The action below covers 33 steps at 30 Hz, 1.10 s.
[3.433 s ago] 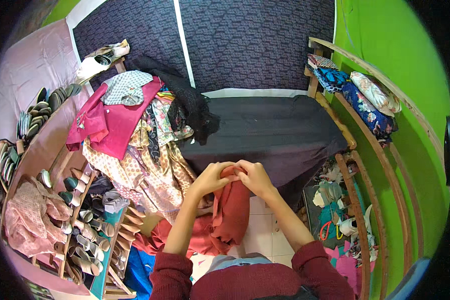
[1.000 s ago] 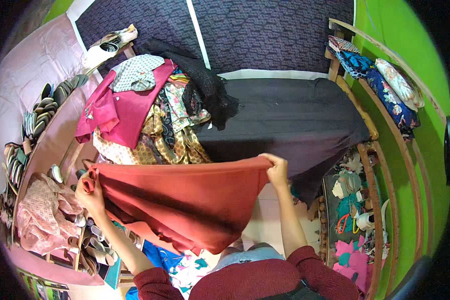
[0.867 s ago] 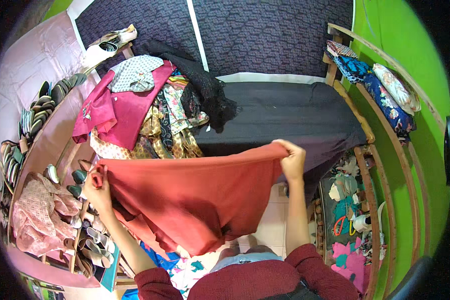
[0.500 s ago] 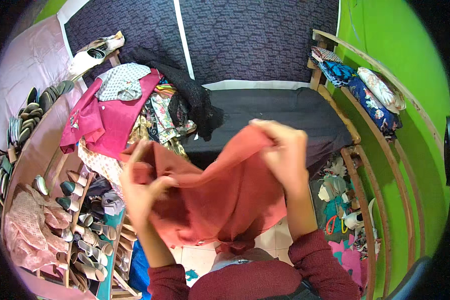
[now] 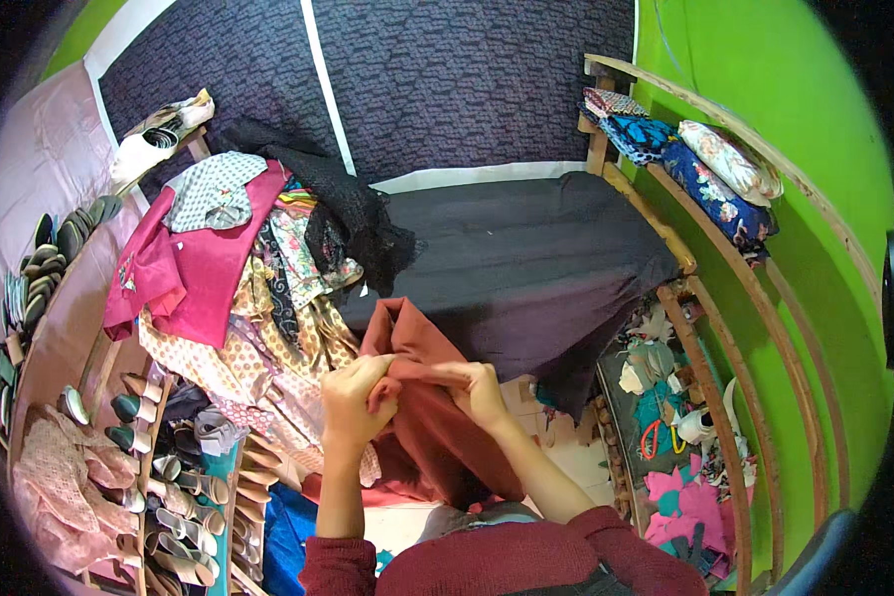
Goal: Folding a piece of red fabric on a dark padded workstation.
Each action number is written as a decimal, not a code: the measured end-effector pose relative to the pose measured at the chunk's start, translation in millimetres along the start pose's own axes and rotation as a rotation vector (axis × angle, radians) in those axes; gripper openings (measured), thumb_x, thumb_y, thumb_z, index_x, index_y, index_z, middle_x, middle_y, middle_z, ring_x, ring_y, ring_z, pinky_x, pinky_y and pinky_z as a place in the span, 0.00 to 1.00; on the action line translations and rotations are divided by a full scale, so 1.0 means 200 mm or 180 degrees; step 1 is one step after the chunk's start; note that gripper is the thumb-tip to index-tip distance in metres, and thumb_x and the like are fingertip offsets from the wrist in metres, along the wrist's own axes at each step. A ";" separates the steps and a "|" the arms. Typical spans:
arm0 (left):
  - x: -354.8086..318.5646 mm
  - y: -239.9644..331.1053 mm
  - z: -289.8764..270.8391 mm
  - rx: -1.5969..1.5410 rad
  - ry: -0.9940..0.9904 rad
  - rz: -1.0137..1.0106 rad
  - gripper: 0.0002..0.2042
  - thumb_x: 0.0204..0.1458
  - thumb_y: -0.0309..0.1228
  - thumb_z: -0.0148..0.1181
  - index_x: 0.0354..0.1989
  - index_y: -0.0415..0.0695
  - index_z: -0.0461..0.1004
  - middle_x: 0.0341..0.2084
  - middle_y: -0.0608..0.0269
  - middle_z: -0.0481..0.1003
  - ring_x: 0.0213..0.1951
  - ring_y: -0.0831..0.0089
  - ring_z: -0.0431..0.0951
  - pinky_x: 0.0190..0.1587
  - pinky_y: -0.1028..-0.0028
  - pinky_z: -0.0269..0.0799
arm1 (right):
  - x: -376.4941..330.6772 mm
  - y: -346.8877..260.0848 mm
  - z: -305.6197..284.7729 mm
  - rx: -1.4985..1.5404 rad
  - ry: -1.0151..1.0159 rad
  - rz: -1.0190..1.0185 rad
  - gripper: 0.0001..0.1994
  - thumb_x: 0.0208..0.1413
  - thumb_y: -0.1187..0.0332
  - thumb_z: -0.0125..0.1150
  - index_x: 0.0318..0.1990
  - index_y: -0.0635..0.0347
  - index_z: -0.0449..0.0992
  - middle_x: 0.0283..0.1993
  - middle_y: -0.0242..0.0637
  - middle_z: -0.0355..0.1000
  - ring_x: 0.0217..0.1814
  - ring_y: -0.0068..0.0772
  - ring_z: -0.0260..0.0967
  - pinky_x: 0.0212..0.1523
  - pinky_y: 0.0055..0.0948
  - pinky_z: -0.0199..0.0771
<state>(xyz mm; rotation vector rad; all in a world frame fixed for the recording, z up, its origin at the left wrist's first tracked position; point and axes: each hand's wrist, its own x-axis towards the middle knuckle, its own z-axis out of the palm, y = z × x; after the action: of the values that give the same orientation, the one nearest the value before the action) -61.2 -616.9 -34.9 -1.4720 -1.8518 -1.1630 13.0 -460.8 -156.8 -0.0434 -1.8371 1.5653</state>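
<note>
A rust-red cloth garment [image 5: 432, 412] hangs in front of me, bunched at its upper part and dropping in folds toward my lap. My left hand [image 5: 360, 397] is closed in a fist around a gathered bit of it. Close beside, my right hand [image 5: 475, 392] pinches the same fabric, with a short stretch of cloth running between the two. One folded corner of the garment stands up past my hands, over the near edge of the black-covered bed [image 5: 526, 238]. The garment's exact kind cannot be made out.
Left of the bed surface lies a heap of clothes, with a magenta garment [image 5: 219, 283] and a black lacy cloth [image 5: 368, 214]. Racks of shoes [image 5: 184, 526] stand at lower left. At right, wooden rails [image 5: 725, 238] carry folded fabrics [image 5: 710, 194] beside the green wall.
My hands have come together from a wide spread, and the garment has gone from stretched open to bunched between them. The view has shifted slightly.
</note>
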 end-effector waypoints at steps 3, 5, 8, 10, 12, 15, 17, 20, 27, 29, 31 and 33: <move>-0.01 0.02 -0.13 0.0589 0.0029 -0.0032 0.15 0.25 0.22 0.53 0.28 0.40 0.73 0.17 0.57 0.68 0.18 0.61 0.69 0.21 0.70 0.63 | -0.10 0.18 -0.03 -0.0787 0.0234 0.0414 0.15 0.36 0.84 0.49 0.34 0.65 0.76 0.36 0.48 0.73 0.40 0.32 0.74 0.39 0.26 0.71; -0.02 0.01 -0.24 0.0642 0.0233 0.0048 0.14 0.24 0.23 0.52 0.26 0.40 0.74 0.16 0.57 0.67 0.17 0.62 0.69 0.20 0.71 0.62 | -0.14 0.29 -0.06 -0.0749 0.0423 0.0321 0.14 0.36 0.84 0.48 0.33 0.65 0.77 0.34 0.49 0.73 0.38 0.36 0.74 0.38 0.27 0.71; -0.01 -0.01 -0.35 0.1017 0.0579 -0.0046 0.11 0.28 0.21 0.50 0.25 0.41 0.73 0.19 0.54 0.70 0.19 0.59 0.70 0.22 0.70 0.63 | -0.14 0.33 -0.13 -0.1125 0.1003 -0.0039 0.11 0.40 0.81 0.49 0.31 0.65 0.77 0.31 0.44 0.75 0.36 0.30 0.74 0.37 0.25 0.70; -0.04 -0.04 -0.44 0.1268 0.0587 -0.0388 0.09 0.31 0.20 0.50 0.25 0.40 0.73 0.21 0.54 0.72 0.21 0.59 0.71 0.24 0.71 0.65 | -0.09 0.24 -0.18 -0.1140 0.1168 -0.0067 0.14 0.36 0.83 0.48 0.32 0.65 0.77 0.33 0.44 0.75 0.37 0.36 0.74 0.39 0.26 0.70; -0.08 -0.13 -0.49 0.1190 0.0630 -0.0630 0.06 0.35 0.20 0.51 0.24 0.40 0.72 0.22 0.55 0.72 0.23 0.59 0.72 0.28 0.72 0.66 | -0.01 0.04 -0.28 -0.1270 0.1197 -0.0232 0.18 0.33 0.86 0.46 0.33 0.65 0.77 0.35 0.45 0.75 0.39 0.39 0.73 0.42 0.28 0.70; -0.15 -0.22 -0.51 0.1109 0.0420 -0.0644 0.07 0.34 0.19 0.51 0.25 0.39 0.72 0.22 0.54 0.72 0.23 0.59 0.72 0.28 0.72 0.67 | 0.11 -0.17 -0.46 -0.1568 0.1295 -0.0870 0.20 0.30 0.87 0.45 0.35 0.66 0.77 0.35 0.45 0.74 0.40 0.39 0.73 0.43 0.27 0.69; -0.19 -0.24 -0.51 0.1178 0.0453 -0.0777 0.07 0.34 0.19 0.52 0.25 0.39 0.73 0.22 0.55 0.73 0.23 0.59 0.72 0.28 0.72 0.66 | 0.19 -0.35 -0.49 -0.1866 0.1447 -0.1148 0.17 0.32 0.86 0.50 0.34 0.66 0.77 0.33 0.44 0.74 0.36 0.33 0.72 0.41 0.25 0.69; -0.22 -0.22 -0.57 0.1056 0.1122 -0.0204 0.02 0.40 0.21 0.55 0.21 0.39 0.69 0.25 0.56 0.75 0.26 0.62 0.74 0.31 0.73 0.68 | 0.21 -0.35 -0.50 -0.2077 0.1913 -0.1248 0.14 0.36 0.84 0.53 0.34 0.64 0.77 0.33 0.43 0.74 0.36 0.33 0.72 0.41 0.26 0.69; -0.18 -0.16 -0.85 0.1800 0.1770 -0.0311 0.06 0.42 0.16 0.56 0.30 0.34 0.73 0.27 0.63 0.75 0.26 0.77 0.71 0.29 0.78 0.64 | -0.10 0.44 -0.45 -0.2031 0.1760 -0.0210 0.13 0.41 0.81 0.46 0.34 0.65 0.77 0.36 0.43 0.75 0.38 0.34 0.72 0.43 0.26 0.68; -0.21 -0.25 -0.87 0.1854 0.1732 -0.0390 0.05 0.43 0.16 0.56 0.30 0.34 0.73 0.27 0.64 0.75 0.24 0.78 0.69 0.28 0.80 0.63 | -0.02 0.40 -0.49 -0.0900 0.1895 -0.0063 0.16 0.40 0.84 0.43 0.35 0.67 0.76 0.38 0.44 0.74 0.42 0.34 0.71 0.46 0.27 0.67; -0.33 -0.40 -0.93 0.1825 0.2008 -0.0806 0.02 0.44 0.18 0.57 0.27 0.35 0.73 0.21 0.68 0.71 0.21 0.82 0.63 0.25 0.82 0.58 | 0.13 0.20 -0.58 -0.1270 0.1776 -0.0611 0.20 0.33 0.87 0.43 0.36 0.68 0.76 0.38 0.47 0.74 0.42 0.38 0.72 0.46 0.28 0.68; -0.42 -0.54 -1.00 0.1927 0.1923 -0.0865 0.03 0.45 0.20 0.59 0.24 0.36 0.72 0.16 0.71 0.66 0.19 0.82 0.58 0.22 0.82 0.54 | 0.28 -0.11 -0.66 -0.2202 0.1629 -0.1333 0.22 0.31 0.87 0.42 0.36 0.66 0.76 0.38 0.47 0.73 0.43 0.40 0.71 0.48 0.31 0.68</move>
<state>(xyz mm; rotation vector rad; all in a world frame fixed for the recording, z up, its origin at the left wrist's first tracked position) -163.6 -836.6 -34.2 -0.4781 -1.7596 -0.9006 49.2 -329.4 -107.7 -0.3217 -1.7305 0.5209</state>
